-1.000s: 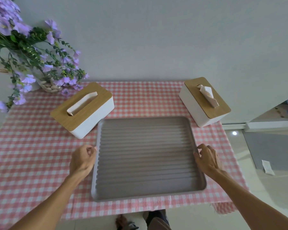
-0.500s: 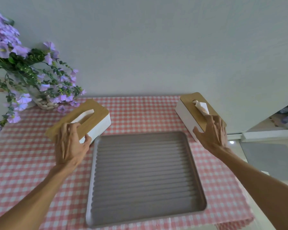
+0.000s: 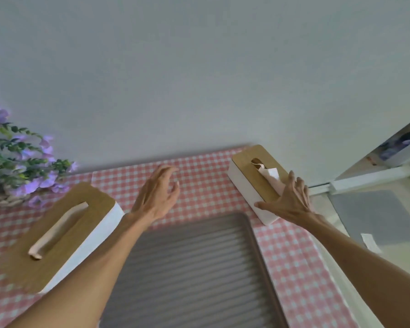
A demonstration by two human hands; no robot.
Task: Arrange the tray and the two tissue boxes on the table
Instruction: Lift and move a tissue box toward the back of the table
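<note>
Since the earlier frame, left hand has left the left white tissue box with wooden lid, hovering spread above the pink checked tabletop; right hand grips the right white wooden-lidded tissue box; grey ribbed tray lies between.

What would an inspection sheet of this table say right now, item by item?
Surface: table under a pink checked cloth, against a plain wall.
Job's things: grey ridged tray in the middle; left tissue box beside its left edge; right tissue box at its far right corner. Both have wooden lids with a tissue showing.
Clutter: purple flowers at the far left corner.
Grippers: no grippers, bare hands. Left hand open in the air over the cloth, holding nothing. Right hand laid on the right tissue box, fingers spread; a grasp cannot be told.
Cables: nothing seen.
Surroundings: floor with a grey mat to the right.
</note>
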